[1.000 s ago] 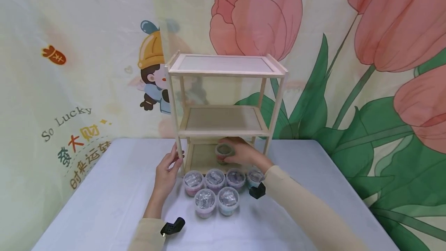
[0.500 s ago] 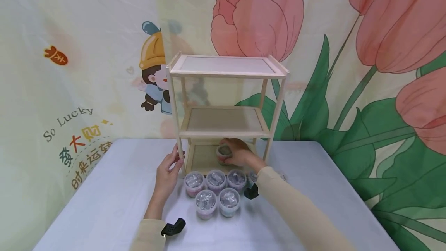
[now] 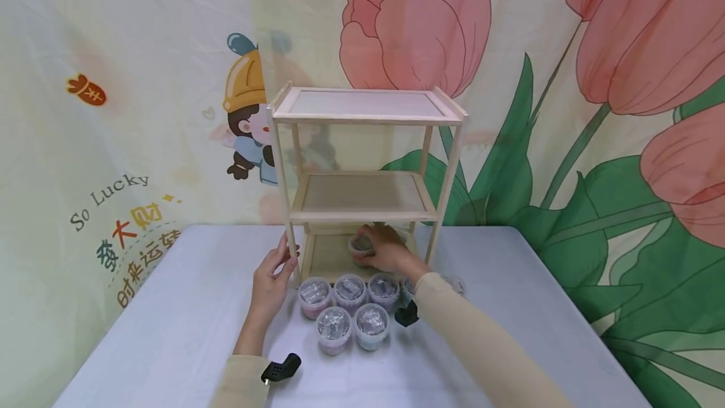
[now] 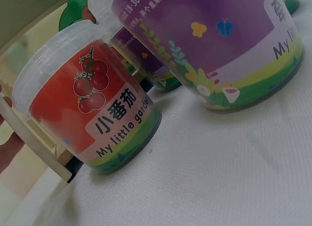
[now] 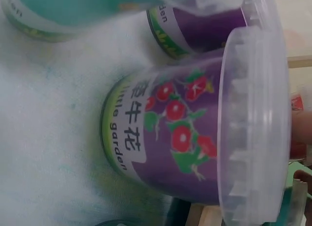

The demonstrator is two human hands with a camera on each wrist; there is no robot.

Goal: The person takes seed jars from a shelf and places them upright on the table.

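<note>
My right hand [image 3: 387, 250] reaches under the middle shelf of a small three-tier wooden rack [image 3: 362, 216]. It grips a small round clear-lidded tub [image 3: 360, 249] over the bottom shelf; the fingers partly cover the tub. At the rack's front left post [image 3: 291, 238], my left hand [image 3: 270, 282] holds on with thumb and fingers. Similar tubs stand in front of the rack, among them a red one with tomatoes [image 4: 92, 97] and a purple one [image 4: 214, 46] in the left wrist view. A purple tub with red flowers [image 5: 180, 123] fills the right wrist view.
Two tubs form the front row, one of them pale blue [image 3: 371, 327]. Another tub [image 3: 455, 285] shows beyond the right sleeve. A white cloth [image 3: 192, 307] covers the table, and a printed tulip backdrop [image 3: 416, 30] hangs behind the rack.
My right hand and its tub have shifted slightly left and down, and the right forearm has swung left, uncovering a tub beyond the sleeve. My left hand stays at the post.
</note>
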